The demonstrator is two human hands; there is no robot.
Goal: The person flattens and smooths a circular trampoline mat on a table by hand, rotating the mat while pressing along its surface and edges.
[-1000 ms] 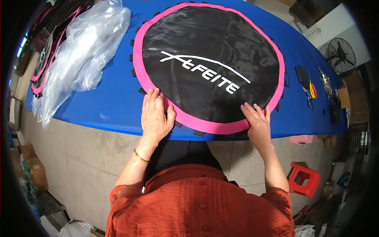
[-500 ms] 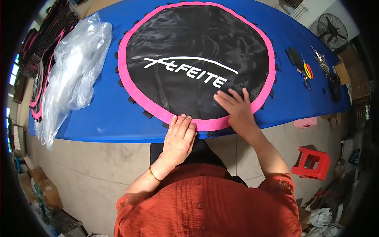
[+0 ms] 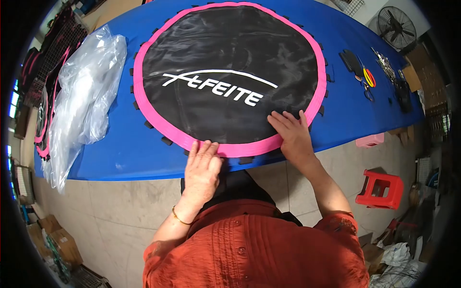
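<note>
A blue tabletop [image 3: 345,105] with a curving outline fills the upper part of the view, above a pale floor [image 3: 120,206] on which stand a red stool [image 3: 379,189] and, farther off, a pink stool [image 3: 370,140]; a black fan [image 3: 396,26] appears at upper right. The round black mat [image 3: 230,53], bordered in pink and fringed with short dark tabs, lies flat at the middle of the tabletop, its nearest edge close to the front edge. White lettering ending in "FEITE" crosses its surface beneath a white arc. The left hand [image 3: 203,168], a bracelet [image 3: 181,221] at its wrist, rests its extended fingers on the near pink border, closed around nothing. The right hand [image 3: 294,139] lies over the border farther right, its fingers spread and reaching onto the black fabric, grasping nothing visible. Clear plastic sheeting [image 3: 86,86] lies crumpled well to the left of the mat. To the right, apart from it, are scissors [image 3: 368,79], a dark object [image 3: 352,61] beside them, and a cluster of small metallic pieces [image 3: 384,65].
</note>
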